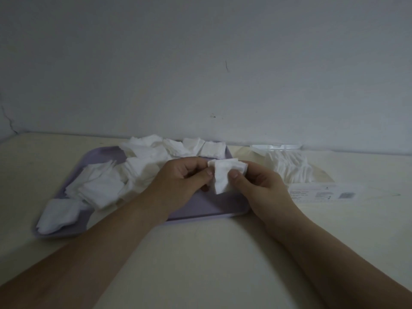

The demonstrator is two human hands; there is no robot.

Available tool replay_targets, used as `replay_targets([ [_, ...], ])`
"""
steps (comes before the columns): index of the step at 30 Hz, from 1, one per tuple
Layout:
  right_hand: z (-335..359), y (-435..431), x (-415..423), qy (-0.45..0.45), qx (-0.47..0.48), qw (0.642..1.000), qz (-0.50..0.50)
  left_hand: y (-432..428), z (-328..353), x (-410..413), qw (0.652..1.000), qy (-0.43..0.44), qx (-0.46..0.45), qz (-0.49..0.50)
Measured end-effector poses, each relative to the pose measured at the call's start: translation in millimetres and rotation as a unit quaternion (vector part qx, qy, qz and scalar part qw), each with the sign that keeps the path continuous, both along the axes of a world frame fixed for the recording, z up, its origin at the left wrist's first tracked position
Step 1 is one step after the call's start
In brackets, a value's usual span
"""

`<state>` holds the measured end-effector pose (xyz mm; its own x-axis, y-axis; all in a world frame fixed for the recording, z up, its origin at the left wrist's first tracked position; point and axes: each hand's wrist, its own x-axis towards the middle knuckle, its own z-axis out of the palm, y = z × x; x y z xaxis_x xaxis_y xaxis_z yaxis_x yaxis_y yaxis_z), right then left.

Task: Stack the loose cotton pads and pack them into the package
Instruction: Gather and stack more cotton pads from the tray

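- 2 hands are in play: the left hand (pixel 180 175) and right hand (pixel 256 186) both pinch 1 small held stack (pixel 224 175) of cotton pads, thumbs on its near face, above the right end of the tray (pixel 200 206).
- Key bit for the next move, I reckon: the package (pixel 323 194) lies to the right of that stack, on the tabletop (pixel 200 253) just off the tray's right edge, so the right hand is the nearer one.
- The held stack hangs with its longer side roughly upright. The packed pads (pixel 289 168) seem to run from the package's near end toward the wall.
- Count: 1 tray, 1 package, 1 stack in hand (at least 2 pads, can't tell exactly).
- Loose pads (pixel 107 186) cover the tray's left and far sides, way too many and too overlapped to count.
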<state>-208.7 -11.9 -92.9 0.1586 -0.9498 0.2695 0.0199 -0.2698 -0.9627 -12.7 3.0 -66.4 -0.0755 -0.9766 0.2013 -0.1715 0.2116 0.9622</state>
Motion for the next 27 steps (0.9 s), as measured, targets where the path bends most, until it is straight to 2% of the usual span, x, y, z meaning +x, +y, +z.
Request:
replay_targets([
  [6, 3, 3, 1, 0.010, 0.000, 0.999, -0.036, -6, -3, 5, 0.996, 0.006, 0.011, 0.083],
  [11, 2, 3, 1, 0.055, -0.014, 0.997, -0.058, -5, -3, 3, 0.997, -0.018, 0.009, 0.070],
  [16, 3, 4, 0, 0.048, -0.017, 0.995, -0.087, -5, 0, 3, 0.996, 0.061, 0.034, 0.063],
  [22, 3, 3, 0, 0.067, -0.006, 0.991, -0.120, -8, -2, 6, 0.992, 0.077, 0.040, 0.094],
  [25, 3, 4, 2, 0.078, -0.007, 0.987, -0.141, -11, -4, 8, 0.990, 0.049, 0.012, 0.130],
  [27, 4, 4, 4, 0.077, -0.005, 0.985, -0.152, -12, -3, 10, 0.987, 0.068, -0.021, 0.141],
])
